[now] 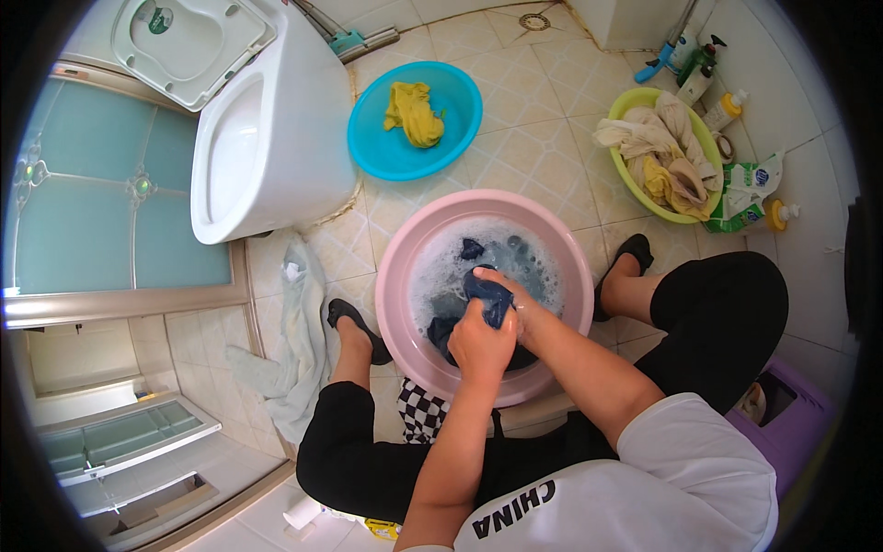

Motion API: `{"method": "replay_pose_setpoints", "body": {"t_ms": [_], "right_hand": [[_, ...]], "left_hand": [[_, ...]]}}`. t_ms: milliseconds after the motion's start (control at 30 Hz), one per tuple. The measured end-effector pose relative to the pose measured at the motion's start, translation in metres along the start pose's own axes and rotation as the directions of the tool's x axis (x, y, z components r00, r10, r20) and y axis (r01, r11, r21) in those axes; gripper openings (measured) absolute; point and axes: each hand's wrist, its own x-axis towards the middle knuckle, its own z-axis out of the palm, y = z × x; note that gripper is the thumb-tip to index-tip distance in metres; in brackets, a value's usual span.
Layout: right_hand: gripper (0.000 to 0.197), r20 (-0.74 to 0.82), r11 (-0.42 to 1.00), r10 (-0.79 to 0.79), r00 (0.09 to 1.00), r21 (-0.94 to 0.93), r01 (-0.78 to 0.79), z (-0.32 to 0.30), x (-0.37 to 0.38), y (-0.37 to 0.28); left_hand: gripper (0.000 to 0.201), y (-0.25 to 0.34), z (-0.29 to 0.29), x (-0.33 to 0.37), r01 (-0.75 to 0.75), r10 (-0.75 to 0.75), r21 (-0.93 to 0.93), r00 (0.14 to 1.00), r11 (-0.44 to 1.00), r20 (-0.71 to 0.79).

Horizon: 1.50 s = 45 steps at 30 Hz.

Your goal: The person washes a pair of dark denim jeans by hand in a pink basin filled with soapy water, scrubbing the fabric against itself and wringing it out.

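Between my feet stands a pink basin of soapy water, foam spread over its surface. Both hands are above the water, gripping a dark blue cloth bunched between them. My left hand closes on its lower left part. On its right side my right hand is wrapped, the thumb lying across the top. More dark fabric hangs below or floats in the water, partly hidden by my hands and wrists. A small dark piece of cloth pokes out of the foam at the far side.
A blue basin with a yellow cloth stands beyond, next to the toilet. At right are a green basin of pale clothes and several bottles. A pale towel lies on the left floor; a purple container stands right.
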Motion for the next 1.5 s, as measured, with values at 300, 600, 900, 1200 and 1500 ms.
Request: {"method": "replay_pose_setpoints", "body": {"t_ms": [300,600,900,1200,1500], "right_hand": [[0.046,-0.235,0.795,-0.369,0.899,-0.581,0.174,0.023,-0.016,0.013],[0.035,0.214,-0.127,-0.709,0.672,-0.976,0.176,-0.029,0.008,-0.038],[0.056,0.196,-0.524,-0.352,0.915,-0.851,-0.019,-0.094,0.028,0.022],[0.051,-0.162,0.602,-0.530,0.832,-0.763,0.235,-0.084,0.051,0.041],[0.048,-0.081,0.994,-0.012,0.997,0.108,0.021,-0.041,0.023,-0.008]], "left_hand": [[0.033,-0.065,-0.003,0.040,0.249,-0.252,0.178,0.968,0.952,-0.008],[0.030,-0.134,0.006,0.039,-0.033,0.032,-0.012,0.997,0.999,-0.063],[0.044,-0.144,0.068,0.019,-0.284,0.079,0.437,0.899,0.853,0.430],[0.022,-0.118,0.054,0.037,-0.014,0.046,-0.170,0.981,0.985,0.186],[0.024,-0.001,0.018,-0.026,-0.195,0.228,-0.252,0.968,0.948,0.107]]}}
